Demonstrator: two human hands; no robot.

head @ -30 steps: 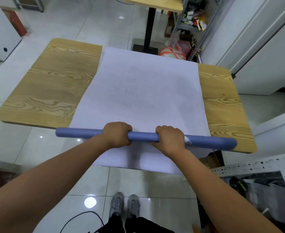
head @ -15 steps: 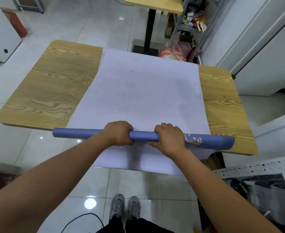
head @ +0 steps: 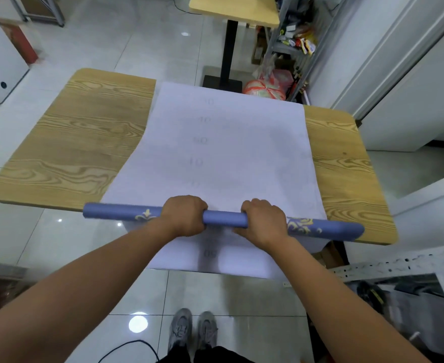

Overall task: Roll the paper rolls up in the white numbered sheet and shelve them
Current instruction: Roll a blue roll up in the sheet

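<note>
The roll (head: 225, 220) is lying sideways on the sheet (head: 228, 153) at the near edge of the table (head: 79, 142), long axis running left to right, ends poking well past both fists, right end a bit nearer me. It's looking bluish-purple, gold swirls showing just outside each fist. Left hand (head: 184, 216) and right hand (head: 264, 221) are gripping it from above, fingers curled over and packed together, the faintly numbered white paper stretching away beyond the fingertips.
</note>
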